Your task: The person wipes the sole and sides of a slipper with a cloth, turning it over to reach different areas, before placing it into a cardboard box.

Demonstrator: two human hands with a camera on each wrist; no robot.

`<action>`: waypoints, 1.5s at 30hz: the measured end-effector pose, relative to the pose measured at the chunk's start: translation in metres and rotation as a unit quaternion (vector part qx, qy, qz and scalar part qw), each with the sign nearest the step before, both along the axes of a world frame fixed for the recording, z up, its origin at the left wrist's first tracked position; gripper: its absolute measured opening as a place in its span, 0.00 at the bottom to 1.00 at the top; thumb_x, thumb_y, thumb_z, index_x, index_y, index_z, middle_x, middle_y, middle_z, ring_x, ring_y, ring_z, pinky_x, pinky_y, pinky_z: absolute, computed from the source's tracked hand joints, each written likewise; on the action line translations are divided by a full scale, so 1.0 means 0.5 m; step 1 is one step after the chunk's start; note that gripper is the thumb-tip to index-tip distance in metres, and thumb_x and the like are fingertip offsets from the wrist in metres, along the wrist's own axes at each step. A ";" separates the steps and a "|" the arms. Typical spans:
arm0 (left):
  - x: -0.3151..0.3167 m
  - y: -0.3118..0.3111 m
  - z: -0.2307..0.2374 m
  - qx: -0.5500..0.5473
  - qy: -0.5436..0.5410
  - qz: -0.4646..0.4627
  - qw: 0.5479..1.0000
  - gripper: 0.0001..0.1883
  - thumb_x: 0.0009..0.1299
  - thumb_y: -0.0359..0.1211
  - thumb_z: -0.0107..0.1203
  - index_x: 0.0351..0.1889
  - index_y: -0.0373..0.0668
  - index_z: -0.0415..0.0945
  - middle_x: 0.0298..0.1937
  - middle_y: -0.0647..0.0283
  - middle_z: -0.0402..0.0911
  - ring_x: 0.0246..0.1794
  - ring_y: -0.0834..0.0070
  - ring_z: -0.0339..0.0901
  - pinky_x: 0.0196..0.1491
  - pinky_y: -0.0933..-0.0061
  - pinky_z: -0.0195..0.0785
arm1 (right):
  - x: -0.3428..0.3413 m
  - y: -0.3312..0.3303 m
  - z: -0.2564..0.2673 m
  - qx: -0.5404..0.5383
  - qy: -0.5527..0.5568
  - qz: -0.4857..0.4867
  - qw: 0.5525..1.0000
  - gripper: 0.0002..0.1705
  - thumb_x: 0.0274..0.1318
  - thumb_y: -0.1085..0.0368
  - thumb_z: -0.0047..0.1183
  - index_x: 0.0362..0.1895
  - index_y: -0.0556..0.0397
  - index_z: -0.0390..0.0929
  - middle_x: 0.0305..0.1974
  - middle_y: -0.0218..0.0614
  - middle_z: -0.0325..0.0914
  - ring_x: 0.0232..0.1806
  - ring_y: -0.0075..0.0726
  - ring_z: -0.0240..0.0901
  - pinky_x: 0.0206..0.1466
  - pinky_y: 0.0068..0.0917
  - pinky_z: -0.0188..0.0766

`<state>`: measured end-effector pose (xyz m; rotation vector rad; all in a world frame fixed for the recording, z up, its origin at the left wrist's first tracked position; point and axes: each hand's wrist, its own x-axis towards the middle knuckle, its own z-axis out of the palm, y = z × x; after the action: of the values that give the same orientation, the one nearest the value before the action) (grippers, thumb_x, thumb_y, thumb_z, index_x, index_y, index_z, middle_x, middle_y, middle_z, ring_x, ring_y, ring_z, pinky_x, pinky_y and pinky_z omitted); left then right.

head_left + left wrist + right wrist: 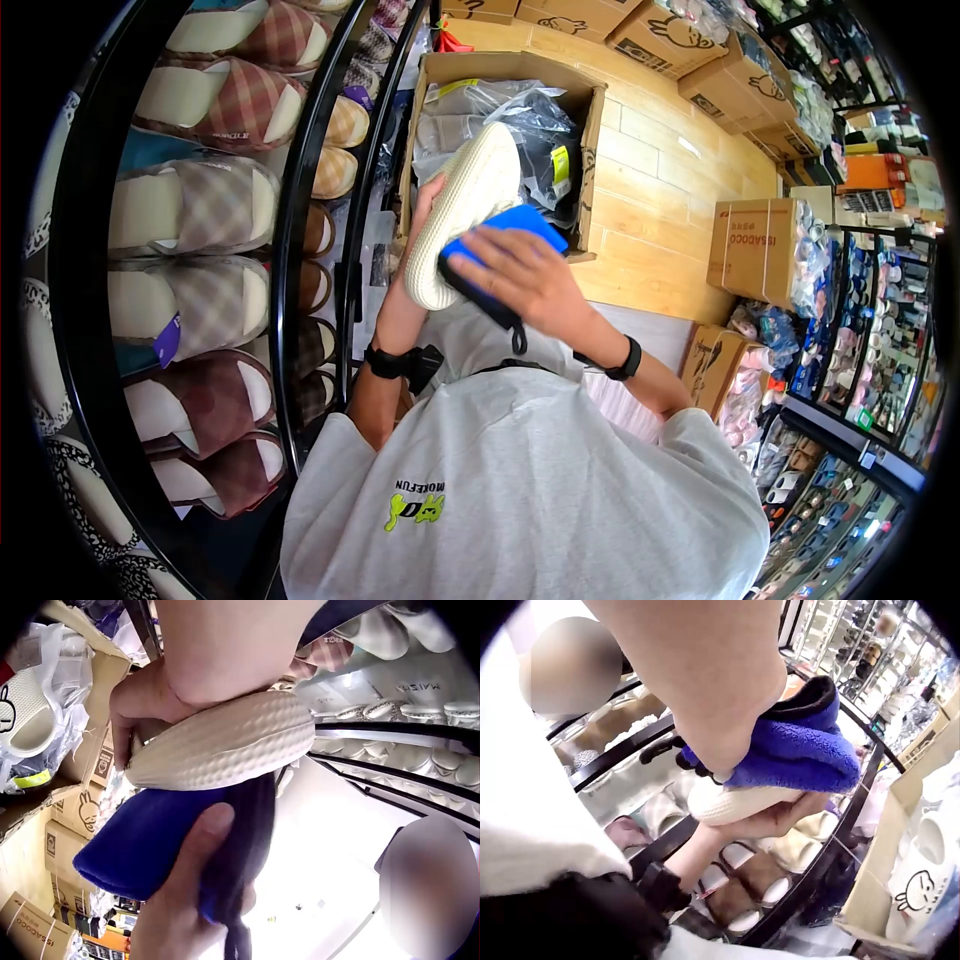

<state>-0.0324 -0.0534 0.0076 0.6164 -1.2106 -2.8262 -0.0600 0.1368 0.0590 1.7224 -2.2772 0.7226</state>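
In the head view, a cream textured shoe (480, 165) stands tilted in the left hand (415, 238), which grips it along its side. The right hand (528, 285) holds a blue cloth (537, 228) with a black part and loop against the shoe. Seen from the left wrist, the thumb of the right hand (184, 900) lies on the cloth (146, 836), just beneath the shoe (229, 746). From the right wrist, the cloth (802, 754) covers part of the shoe (735, 804), with the left hand (769, 821) under it.
An open carton (592, 165) of plastic-wrapped items stands beyond the hands. Black-framed racks of plaid slippers (205, 200) rise at the left. More cartons (752, 245) and shelves of footwear line the right. Wooden floor (650, 190) lies between.
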 end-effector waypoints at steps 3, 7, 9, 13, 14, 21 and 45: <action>-0.002 -0.024 -0.024 0.380 0.151 -0.111 0.906 0.24 0.91 0.36 0.44 0.82 0.43 0.60 0.74 0.50 0.78 0.69 0.65 0.81 0.74 0.62 0.76 | -0.019 0.004 -0.007 -0.005 -0.031 -0.105 0.994 0.36 0.62 0.66 0.56 0.76 0.47 0.78 0.72 0.41 0.80 0.69 0.49 0.78 0.69 0.45 0.76; 0.016 0.012 0.014 -0.003 0.011 0.023 1.000 0.27 0.89 0.50 0.43 0.70 0.40 0.79 0.58 0.56 0.89 0.56 0.69 0.88 0.65 0.66 0.79 | 0.017 -0.001 -0.004 -0.019 -0.009 -0.051 0.998 0.35 0.62 0.67 0.55 0.76 0.50 0.78 0.71 0.46 0.80 0.70 0.51 0.78 0.71 0.46 0.76; 0.009 -0.022 -0.094 0.050 0.025 -0.003 0.998 0.23 0.88 0.38 0.48 0.77 0.40 0.67 0.66 0.53 0.83 0.62 0.68 0.84 0.69 0.66 0.78 | 0.044 -0.002 -0.003 -0.020 -0.011 0.010 1.000 0.34 0.63 0.67 0.55 0.74 0.48 0.79 0.72 0.44 0.79 0.71 0.49 0.77 0.74 0.46 0.75; 0.018 -0.018 -0.093 -0.015 0.064 -0.007 0.998 0.25 0.88 0.35 0.49 0.80 0.40 0.62 0.69 0.52 0.81 0.64 0.68 0.84 0.70 0.66 0.78 | 0.018 0.013 -0.019 -0.004 0.017 0.028 0.999 0.33 0.64 0.66 0.55 0.75 0.45 0.79 0.73 0.42 0.79 0.73 0.46 0.77 0.74 0.44 0.74; 0.019 -0.012 -0.075 -0.064 0.033 0.004 0.997 0.23 0.91 0.41 0.45 0.77 0.38 0.68 0.65 0.54 0.85 0.60 0.70 0.87 0.68 0.69 0.78 | 0.003 0.018 -0.025 0.000 0.031 0.012 0.999 0.34 0.64 0.66 0.55 0.75 0.45 0.78 0.74 0.41 0.79 0.73 0.46 0.77 0.74 0.44 0.74; 0.034 -0.024 -0.097 -0.123 0.108 0.007 0.987 0.28 0.85 0.29 0.55 0.80 0.43 0.59 0.71 0.52 0.78 0.65 0.63 0.83 0.68 0.62 0.82 | -0.055 0.010 -0.016 -0.011 -0.034 -0.149 0.988 0.36 0.61 0.68 0.58 0.76 0.48 0.78 0.74 0.43 0.79 0.70 0.52 0.78 0.71 0.48 0.73; 0.040 -0.010 -0.072 0.306 0.124 -0.012 0.944 0.29 0.84 0.27 0.57 0.80 0.42 0.59 0.70 0.50 0.77 0.63 0.68 0.84 0.65 0.65 0.84 | -0.057 0.024 -0.027 -0.014 -0.070 0.044 0.996 0.34 0.64 0.68 0.57 0.75 0.44 0.80 0.74 0.42 0.79 0.76 0.50 0.76 0.78 0.49 0.72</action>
<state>-0.0126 -0.0583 -0.0285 0.2224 -0.2895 -3.1611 -0.0887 0.1488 0.0455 1.8231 -2.2798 0.9165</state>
